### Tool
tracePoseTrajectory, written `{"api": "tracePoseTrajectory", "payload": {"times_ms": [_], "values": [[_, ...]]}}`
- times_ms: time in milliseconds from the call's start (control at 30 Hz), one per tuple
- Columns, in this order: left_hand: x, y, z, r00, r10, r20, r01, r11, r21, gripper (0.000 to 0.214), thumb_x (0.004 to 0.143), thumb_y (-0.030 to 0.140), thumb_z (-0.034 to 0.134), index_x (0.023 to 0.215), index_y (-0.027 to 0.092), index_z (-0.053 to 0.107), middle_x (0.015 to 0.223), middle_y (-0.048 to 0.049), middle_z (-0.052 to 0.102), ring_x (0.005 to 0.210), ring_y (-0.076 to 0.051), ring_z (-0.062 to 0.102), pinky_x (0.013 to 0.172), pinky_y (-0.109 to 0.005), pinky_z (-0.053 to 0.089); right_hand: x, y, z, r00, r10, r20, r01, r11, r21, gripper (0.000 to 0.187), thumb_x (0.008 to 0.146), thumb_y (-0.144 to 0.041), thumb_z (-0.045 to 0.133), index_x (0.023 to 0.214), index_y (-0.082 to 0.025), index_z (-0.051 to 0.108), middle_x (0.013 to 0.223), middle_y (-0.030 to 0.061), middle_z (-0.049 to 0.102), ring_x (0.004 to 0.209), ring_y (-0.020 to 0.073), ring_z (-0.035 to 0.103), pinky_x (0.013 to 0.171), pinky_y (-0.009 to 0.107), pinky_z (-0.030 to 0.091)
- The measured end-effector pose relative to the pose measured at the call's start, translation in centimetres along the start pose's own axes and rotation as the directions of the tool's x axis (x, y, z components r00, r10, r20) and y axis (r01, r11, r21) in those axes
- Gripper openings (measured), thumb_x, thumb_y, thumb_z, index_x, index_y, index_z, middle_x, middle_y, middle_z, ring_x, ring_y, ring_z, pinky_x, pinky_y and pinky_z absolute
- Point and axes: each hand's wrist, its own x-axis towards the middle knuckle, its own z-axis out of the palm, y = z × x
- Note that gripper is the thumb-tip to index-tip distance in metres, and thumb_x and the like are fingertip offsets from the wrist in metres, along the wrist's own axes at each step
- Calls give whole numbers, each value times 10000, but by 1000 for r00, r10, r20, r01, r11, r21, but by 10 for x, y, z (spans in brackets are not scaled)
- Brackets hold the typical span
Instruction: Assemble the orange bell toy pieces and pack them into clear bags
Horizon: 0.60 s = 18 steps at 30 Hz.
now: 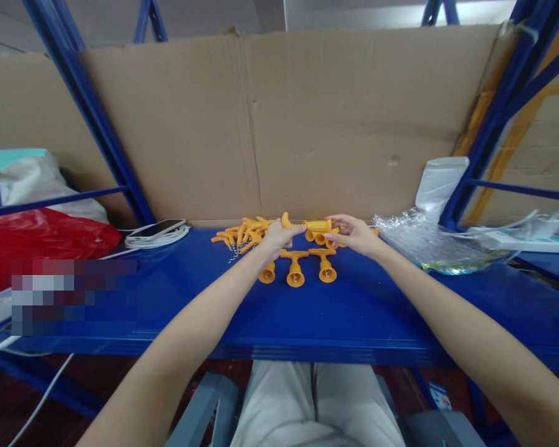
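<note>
My left hand (279, 239) is closed around a yellow-orange corkscrew handle (286, 220), its curved end showing above the fingers. Beside it, my right hand (354, 234) grips a yellow bell-shaped corkscrew base (317, 226), held sideways with one end toward the left hand. Whether the screw sits inside that base is hidden. To the left lies a pile of loose corkscrew handles (245, 233) with metal spirals. Several more bases (323, 238) lie beneath my right hand. In front, three corkscrews with bases on, one of them a corkscrew (295, 273), lie in a row.
The blue shelf table (279, 316) has a cardboard wall (335, 124) behind it. Crumpled clear plastic (414, 239) lies at right. A phone (161, 228) rests on a coiled white cable (168, 239) at left, near a red bag (46, 239). Blue posts flank both sides.
</note>
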Motion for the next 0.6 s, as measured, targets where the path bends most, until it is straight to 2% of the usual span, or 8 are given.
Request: {"api": "tracePoseTrajectory", "payload": {"times_ms": [167, 400, 600], "values": [[-1, 0, 0, 1000, 6, 17, -6, 1000, -3, 403, 706, 147, 689, 660, 208, 294, 435, 141, 257, 335, 8, 203, 396, -184, 99, 0, -1, 0, 1000, -10, 7, 11, 1000, -17, 466, 655, -305, 731, 1081, -170, 600, 847, 43, 662, 598, 117, 620, 604, 288, 557], [-5, 4, 4, 999, 23, 41, -21, 998, -51, 308, 830, 204, 554, 665, 204, 294, 438, 132, 258, 309, 8, 173, 381, -177, 85, 1, 0, -3, 1000, -1, -23, 1, 1000, 10, 407, 643, -236, 737, 1023, -147, 621, 890, 50, 662, 560, 95, 616, 615, 287, 559], [-7, 4, 6, 999, 45, 22, -44, 998, -38, 312, 823, 206, 566, 663, 202, 298, 446, 129, 256, 316, 10, 176, 380, -178, 87, 0, -2, -4, 1000, 22, -18, -22, 999, 48, 368, 625, -217, 750, 968, -152, 632, 810, 26, 658, 556, 101, 619, 615, 281, 553]]}}
